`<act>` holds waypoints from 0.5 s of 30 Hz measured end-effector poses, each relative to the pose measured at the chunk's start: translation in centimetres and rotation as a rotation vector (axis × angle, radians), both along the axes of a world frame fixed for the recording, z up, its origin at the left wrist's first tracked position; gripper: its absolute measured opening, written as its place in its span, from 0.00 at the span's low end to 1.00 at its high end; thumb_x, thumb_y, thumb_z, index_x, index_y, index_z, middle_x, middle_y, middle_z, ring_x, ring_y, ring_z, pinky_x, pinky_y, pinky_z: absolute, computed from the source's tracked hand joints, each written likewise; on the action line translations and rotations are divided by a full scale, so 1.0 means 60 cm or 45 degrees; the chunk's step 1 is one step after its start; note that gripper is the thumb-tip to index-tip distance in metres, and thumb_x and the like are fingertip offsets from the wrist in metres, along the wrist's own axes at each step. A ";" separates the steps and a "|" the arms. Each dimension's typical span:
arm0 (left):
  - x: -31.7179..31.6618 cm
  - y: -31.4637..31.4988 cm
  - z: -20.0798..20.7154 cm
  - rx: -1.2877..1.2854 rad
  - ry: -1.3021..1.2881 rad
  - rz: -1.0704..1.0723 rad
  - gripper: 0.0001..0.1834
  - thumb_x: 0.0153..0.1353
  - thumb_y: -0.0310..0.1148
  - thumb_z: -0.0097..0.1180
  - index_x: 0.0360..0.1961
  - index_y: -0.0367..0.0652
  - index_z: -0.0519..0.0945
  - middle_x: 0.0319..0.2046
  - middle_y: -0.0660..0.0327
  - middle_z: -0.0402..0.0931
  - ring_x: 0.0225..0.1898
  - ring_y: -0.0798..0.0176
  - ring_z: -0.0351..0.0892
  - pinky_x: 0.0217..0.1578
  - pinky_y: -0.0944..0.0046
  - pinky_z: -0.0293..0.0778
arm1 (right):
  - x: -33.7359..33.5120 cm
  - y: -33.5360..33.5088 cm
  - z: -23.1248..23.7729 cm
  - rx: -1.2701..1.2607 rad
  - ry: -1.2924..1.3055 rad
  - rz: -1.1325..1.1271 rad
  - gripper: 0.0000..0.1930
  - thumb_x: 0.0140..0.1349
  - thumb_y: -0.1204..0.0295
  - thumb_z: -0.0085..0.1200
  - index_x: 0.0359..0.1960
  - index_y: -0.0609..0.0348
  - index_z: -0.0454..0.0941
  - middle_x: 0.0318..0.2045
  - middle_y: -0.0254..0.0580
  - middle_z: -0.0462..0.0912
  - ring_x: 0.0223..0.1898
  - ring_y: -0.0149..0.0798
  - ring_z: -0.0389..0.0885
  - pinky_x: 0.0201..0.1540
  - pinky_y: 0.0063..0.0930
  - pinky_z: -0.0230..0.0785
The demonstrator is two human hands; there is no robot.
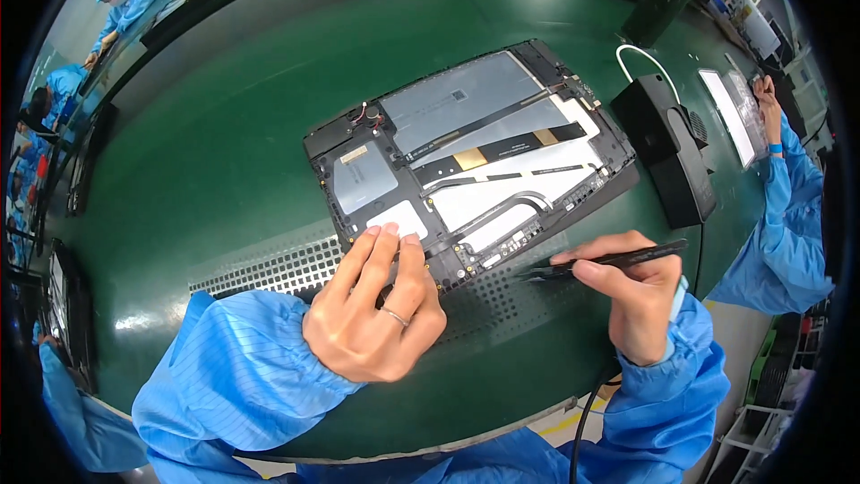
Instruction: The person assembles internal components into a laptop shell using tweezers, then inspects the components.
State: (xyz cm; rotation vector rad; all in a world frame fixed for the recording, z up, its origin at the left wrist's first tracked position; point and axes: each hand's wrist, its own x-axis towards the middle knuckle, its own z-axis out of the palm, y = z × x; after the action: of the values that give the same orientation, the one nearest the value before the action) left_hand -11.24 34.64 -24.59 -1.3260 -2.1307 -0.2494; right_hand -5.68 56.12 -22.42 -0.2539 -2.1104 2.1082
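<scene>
Left fingers point(387, 242) flat on opened tablet point(475, 157); right fingers point(596, 267) pinch tweezers point(602, 263), seemingly beside its edge.

Both forearms are covered by loose, light-blue smock sleeves with a fine pinstripe weave, gathered into elastic cuffs at the wrists. The left sleeve point(237, 367) bunches into soft folds just behind its cuff. The left hand point(374, 309) is bare and wears a thin silver ring point(395, 316) on one finger. The right hand point(632, 291) is bare too, and a pale-blue wristband point(680, 298) shows at the edge of the right sleeve point(667, 390).
</scene>
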 end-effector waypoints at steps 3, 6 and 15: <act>-0.001 -0.004 -0.003 0.016 0.024 -0.006 0.04 0.39 0.22 0.52 0.16 0.35 0.69 0.27 0.46 0.72 0.30 0.47 0.75 0.32 0.55 0.75 | 0.000 -0.007 -0.011 -0.034 0.001 0.021 0.04 0.46 0.83 0.52 0.25 0.71 0.74 0.25 0.47 0.78 0.27 0.31 0.75 0.34 0.19 0.66; 0.002 -0.009 0.001 0.003 0.006 -0.001 0.04 0.39 0.21 0.52 0.16 0.35 0.69 0.27 0.46 0.72 0.30 0.47 0.75 0.31 0.56 0.75 | 0.001 -0.008 -0.018 -0.026 -0.045 0.081 0.04 0.46 0.83 0.53 0.26 0.71 0.74 0.24 0.47 0.78 0.27 0.30 0.75 0.32 0.19 0.67; 0.005 -0.006 0.000 0.009 0.018 0.009 0.04 0.40 0.21 0.51 0.15 0.35 0.69 0.27 0.46 0.73 0.31 0.47 0.75 0.31 0.56 0.76 | 0.003 -0.001 -0.020 -0.025 -0.021 0.117 0.04 0.45 0.83 0.53 0.25 0.72 0.74 0.25 0.47 0.78 0.26 0.30 0.75 0.31 0.18 0.67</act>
State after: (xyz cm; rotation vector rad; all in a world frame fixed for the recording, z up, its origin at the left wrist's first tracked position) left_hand -10.93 34.28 -24.59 -1.3123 -2.1202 -0.2442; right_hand -5.52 56.03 -23.64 -0.1801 -2.1505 2.1858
